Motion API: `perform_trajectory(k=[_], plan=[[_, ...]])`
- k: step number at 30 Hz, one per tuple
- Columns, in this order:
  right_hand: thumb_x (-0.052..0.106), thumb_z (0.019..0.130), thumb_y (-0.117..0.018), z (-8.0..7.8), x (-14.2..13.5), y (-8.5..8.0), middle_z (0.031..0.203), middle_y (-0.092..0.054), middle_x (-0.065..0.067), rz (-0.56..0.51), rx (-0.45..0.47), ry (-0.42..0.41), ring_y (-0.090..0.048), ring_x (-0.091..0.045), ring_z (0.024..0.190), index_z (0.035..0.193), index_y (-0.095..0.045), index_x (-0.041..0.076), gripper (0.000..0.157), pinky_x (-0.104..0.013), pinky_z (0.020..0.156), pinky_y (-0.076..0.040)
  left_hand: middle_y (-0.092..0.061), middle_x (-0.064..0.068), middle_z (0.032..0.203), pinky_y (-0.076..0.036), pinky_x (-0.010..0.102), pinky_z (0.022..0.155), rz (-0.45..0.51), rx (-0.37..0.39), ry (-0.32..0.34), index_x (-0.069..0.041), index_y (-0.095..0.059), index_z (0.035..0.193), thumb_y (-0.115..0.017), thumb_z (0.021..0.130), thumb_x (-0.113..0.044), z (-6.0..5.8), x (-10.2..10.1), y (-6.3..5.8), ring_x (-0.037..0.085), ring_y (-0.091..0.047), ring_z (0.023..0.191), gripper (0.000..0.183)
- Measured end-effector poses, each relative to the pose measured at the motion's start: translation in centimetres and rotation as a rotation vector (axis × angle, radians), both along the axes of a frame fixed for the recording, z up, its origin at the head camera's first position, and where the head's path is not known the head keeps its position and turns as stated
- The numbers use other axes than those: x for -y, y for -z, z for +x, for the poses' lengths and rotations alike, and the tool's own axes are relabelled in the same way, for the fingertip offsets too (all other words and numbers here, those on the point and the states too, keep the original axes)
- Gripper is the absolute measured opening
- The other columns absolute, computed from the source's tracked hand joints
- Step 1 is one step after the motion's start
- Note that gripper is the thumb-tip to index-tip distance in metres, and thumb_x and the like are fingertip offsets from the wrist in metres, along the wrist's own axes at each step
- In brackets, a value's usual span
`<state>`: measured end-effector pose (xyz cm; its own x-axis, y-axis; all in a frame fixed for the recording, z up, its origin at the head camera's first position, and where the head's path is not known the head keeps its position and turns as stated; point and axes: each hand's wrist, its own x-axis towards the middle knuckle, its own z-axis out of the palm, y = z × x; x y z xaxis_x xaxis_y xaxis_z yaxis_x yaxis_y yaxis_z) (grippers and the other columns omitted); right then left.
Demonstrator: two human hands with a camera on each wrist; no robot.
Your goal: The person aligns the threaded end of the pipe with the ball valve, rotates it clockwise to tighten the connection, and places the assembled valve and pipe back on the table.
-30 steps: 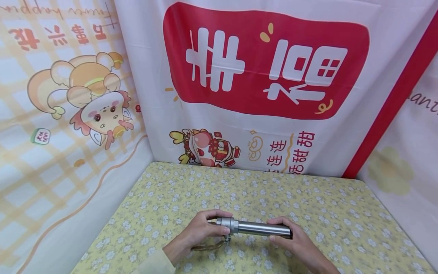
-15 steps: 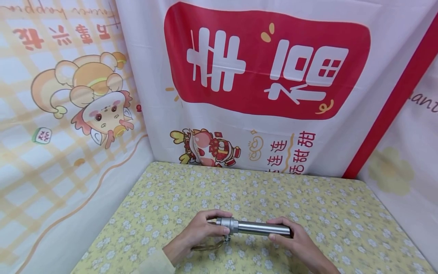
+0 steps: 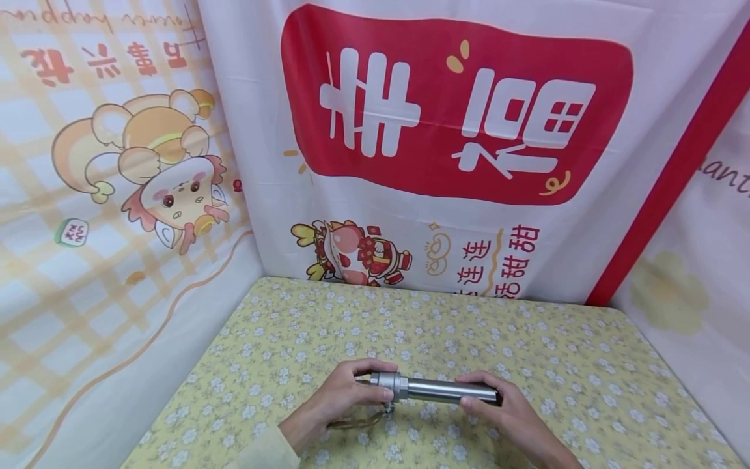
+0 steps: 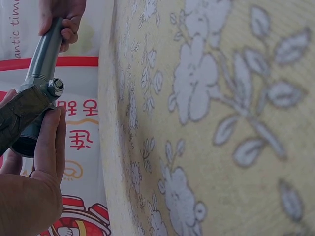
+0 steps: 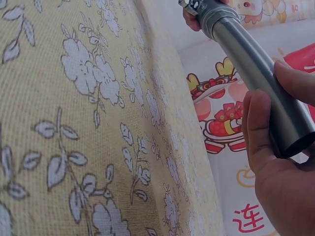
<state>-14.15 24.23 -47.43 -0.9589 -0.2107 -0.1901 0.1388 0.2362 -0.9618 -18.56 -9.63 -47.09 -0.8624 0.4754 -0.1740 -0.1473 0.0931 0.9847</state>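
A metal ball valve (image 3: 397,385) is joined end to end with a smooth steel pipe (image 3: 444,391), held roughly level over the table. My left hand (image 3: 342,394) grips the valve body, thumb in front and fingers behind. The valve's lever handle (image 4: 19,115), wrapped in dark tape, crosses it beside a shiny nut (image 4: 56,86) in the left wrist view. At the other end, my right hand (image 3: 498,400) holds the pipe between thumb and fingers. Its open, dark end (image 5: 301,143) shows in the right wrist view. The left palm is hidden in the head view.
A yellow flowered cloth (image 3: 328,319) covers the table. Printed white curtains stand around it: a back curtain (image 3: 258,130) with a large red panel, a left curtain (image 3: 176,273) with a cartoon figure, and a right curtain (image 3: 721,260).
The right thumb has shifted slightly upward on the pipe. Left hand, valve and pipe stay in nearly the same place.
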Motion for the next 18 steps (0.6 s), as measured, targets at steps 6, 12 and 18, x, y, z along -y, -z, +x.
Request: perform_trajectory(k=[6,12,18], plan=[[0.035,0.107,-0.072,-0.09,0.29,0.06,0.118,-0.067,-0.012,0.002,-0.009,-0.001,-0.066,-0.026,0.096,0.149,-0.056,0.002,0.056,-0.037,0.076,-0.06,-0.069,0.008,0.136,-0.067,0.04,0.094,0.003,0.006,0.0,-0.012,-0.074,0.141,-0.091,0.092,-0.028,0.05,0.03,-0.02,0.021,-0.072,0.109,0.055],[0.027,0.103,-0.078,0.05,0.46,0.36,0.14,-0.056,-0.017,-0.025,0.009,-0.022,-0.065,-0.027,0.113,0.146,-0.051,0.004,0.056,-0.041,0.089,-0.059,-0.07,0.008,0.135,-0.067,0.036,0.091,0.001,0.002,-0.006,-0.011,-0.074,0.141,-0.09,0.092,-0.025,-0.03,-0.01,0.01,0.021,-0.072,0.108,0.053],[0.023,0.1,-0.082,0.15,0.53,0.35,0.138,-0.057,-0.017,-0.017,-0.014,-0.012,-0.065,-0.027,0.112,0.143,-0.053,0.003,0.056,-0.04,0.088,-0.06,-0.07,0.008,0.134,-0.067,0.039,0.093,0.0,0.001,-0.004,-0.011,-0.074,0.141,-0.091,0.091,-0.028,-0.01,0.13,0.04,0.022,-0.072,0.108,0.055]])
